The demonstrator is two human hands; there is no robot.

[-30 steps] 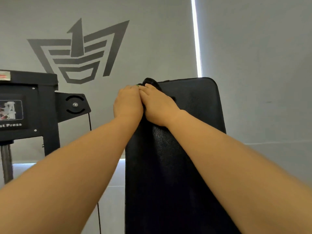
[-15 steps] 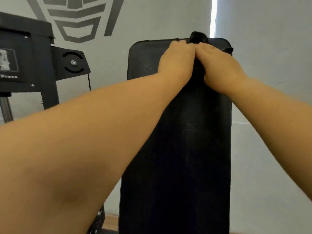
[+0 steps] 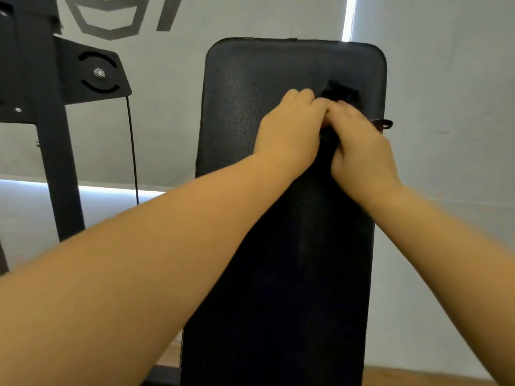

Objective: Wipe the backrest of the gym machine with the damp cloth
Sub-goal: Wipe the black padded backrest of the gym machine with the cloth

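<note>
both hands press side by side on the upper part of the black backrest (image 3: 278, 246). the left hand (image 3: 289, 132) and right hand (image 3: 359, 146) are curled closed around a dark cloth (image 3: 338, 93), which bunches out just above the knuckles against the pad; it looks black, though it blends into the backrest

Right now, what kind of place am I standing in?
Most likely a gym. A tall black padded backrest stands before you, a black steel machine frame with a thin cable sits to the left, and a large grey logo marks the wall.
</note>
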